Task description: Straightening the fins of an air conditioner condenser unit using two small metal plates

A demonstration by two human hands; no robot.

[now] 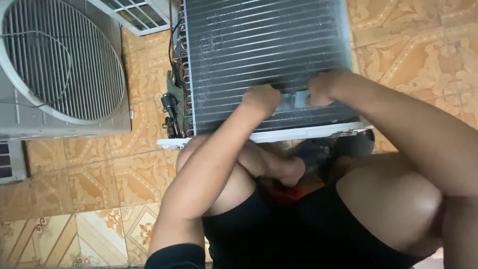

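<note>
A small flat grey metal strip (294,101) is gripped between the closed left hand (260,99) and the closed right hand (322,88), at about six o'clock on the dark finned metal condenser coil (264,55). A grey round-grilled outdoor unit (59,69) lies at nine o'clock.

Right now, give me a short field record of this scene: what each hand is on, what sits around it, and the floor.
left hand: left hand closed into a fist, pressed on the dark finned metal coil panel
right hand: right hand closed on a small flat silvery piece against the same panel
piece detail: too blurred to identify
panel base: white frame edge along its near side
left of panel: copper tube bends
far left: grey outdoor unit with round fan grille
floor: patterned orange tiles
</note>
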